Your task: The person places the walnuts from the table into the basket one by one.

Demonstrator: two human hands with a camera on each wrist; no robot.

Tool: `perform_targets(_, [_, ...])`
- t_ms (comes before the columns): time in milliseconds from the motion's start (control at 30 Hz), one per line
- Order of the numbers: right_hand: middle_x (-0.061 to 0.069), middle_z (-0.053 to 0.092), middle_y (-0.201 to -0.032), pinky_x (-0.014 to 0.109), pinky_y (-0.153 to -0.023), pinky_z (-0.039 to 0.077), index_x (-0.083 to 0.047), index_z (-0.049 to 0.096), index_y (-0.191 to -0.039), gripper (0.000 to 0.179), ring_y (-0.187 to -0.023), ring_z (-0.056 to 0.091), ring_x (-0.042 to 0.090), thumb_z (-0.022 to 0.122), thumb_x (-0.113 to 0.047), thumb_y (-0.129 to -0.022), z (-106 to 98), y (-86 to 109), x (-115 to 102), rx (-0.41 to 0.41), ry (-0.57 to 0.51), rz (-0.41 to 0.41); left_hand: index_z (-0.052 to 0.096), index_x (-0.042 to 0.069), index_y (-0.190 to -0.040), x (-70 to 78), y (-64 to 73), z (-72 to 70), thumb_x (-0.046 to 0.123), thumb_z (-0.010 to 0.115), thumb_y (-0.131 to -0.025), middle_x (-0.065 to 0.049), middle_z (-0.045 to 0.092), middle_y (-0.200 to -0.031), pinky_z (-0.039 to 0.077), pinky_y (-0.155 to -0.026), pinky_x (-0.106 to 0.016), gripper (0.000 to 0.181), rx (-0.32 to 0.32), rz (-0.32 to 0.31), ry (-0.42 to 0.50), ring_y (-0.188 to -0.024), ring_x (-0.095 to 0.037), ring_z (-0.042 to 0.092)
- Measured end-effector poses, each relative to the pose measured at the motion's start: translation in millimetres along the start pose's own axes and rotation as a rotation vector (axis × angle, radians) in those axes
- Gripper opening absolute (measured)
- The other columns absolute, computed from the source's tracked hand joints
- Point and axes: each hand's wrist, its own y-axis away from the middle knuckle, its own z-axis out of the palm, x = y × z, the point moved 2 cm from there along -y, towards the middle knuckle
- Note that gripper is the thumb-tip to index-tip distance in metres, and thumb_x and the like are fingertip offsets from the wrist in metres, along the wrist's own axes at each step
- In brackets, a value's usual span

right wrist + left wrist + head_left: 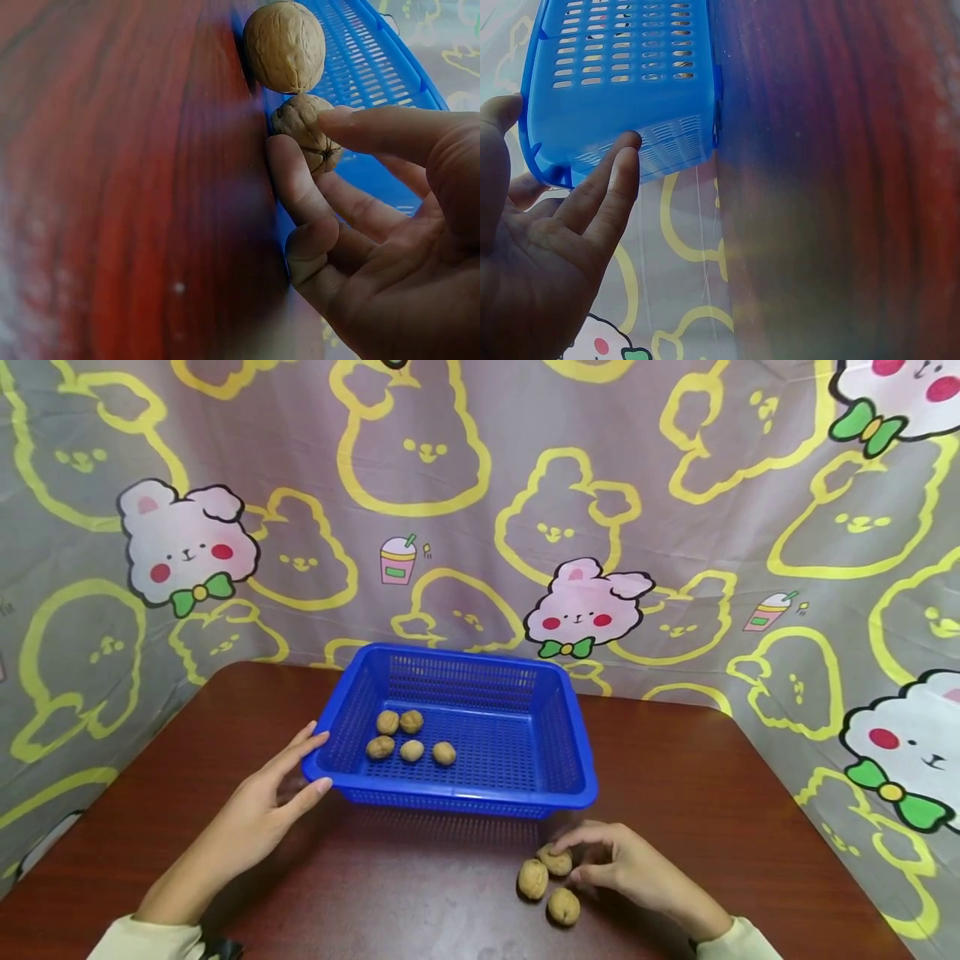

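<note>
A blue plastic basket (461,792) with slotted walls sits on the table, several walnuts (412,750) lying on the left part of its floor. My left hand (251,814) is at the basket's near left corner, thumb and fingertips touching the rim; in the left wrist view two fairly straight fingers (611,187) lie along the outer wall. In front of the basket's right end, my right hand (637,868) pinches a walnut (304,124) between thumb and finger, low over the tabletop. Two more walnuts lie close by, one to its left (533,880) and one nearer me (563,907).
The dark reddish-brown table (420,893) extends around the basket on all sides. A grey curtain (465,543) with yellow outlines and rabbit faces hangs close behind the table and along its sides.
</note>
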Motion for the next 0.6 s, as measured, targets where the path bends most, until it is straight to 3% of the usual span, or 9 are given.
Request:
perform_targets(100, [0.015,0.071,-0.117,0.024,-0.060,0.056,-0.006,0.073,-0.116,0.026,-0.075,0.062,-0.001,0.074,0.000,-0.091,-0.2,1.8,-1.5,-0.010,-0.034,0.020,0.044,0.010,-0.159,-0.2,0.0,-0.1,0.025,0.065,-0.106,-0.018,0.027,-0.172,0.048,-0.087,-0.005,0.059,-0.001,-0.003,-0.001,-0.117,-0.030,0.069])
perform_targets(200, [0.014,0.070,-0.115,0.024,-0.057,0.055,-0.006,0.072,-0.115,0.025,-0.071,0.060,-0.002,0.074,0.000,-0.091,-0.8,3.3,-2.7,-0.017,-0.038,0.025,0.044,0.009,-0.159,-1.2,1.1,0.6,0.024,0.065,-0.106,-0.019,0.027,-0.172,0.049,-0.087,-0.005,0.059,0.002,0.007,0.006,-0.116,-0.028,0.069])
perform_targets(600, [0.009,0.071,-0.107,0.024,-0.059,0.056,-0.013,0.070,-0.116,0.027,-0.073,0.061,-0.002,0.078,-0.007,-0.091,-3.2,8.2,-2.6,-0.033,0.048,0.016,0.045,0.008,-0.158,1.2,2.2,0.1,0.023,0.064,-0.106,-0.021,0.028,-0.171,0.047,-0.088,-0.005,0.058,0.010,0.019,0.002,-0.119,-0.035,0.068])
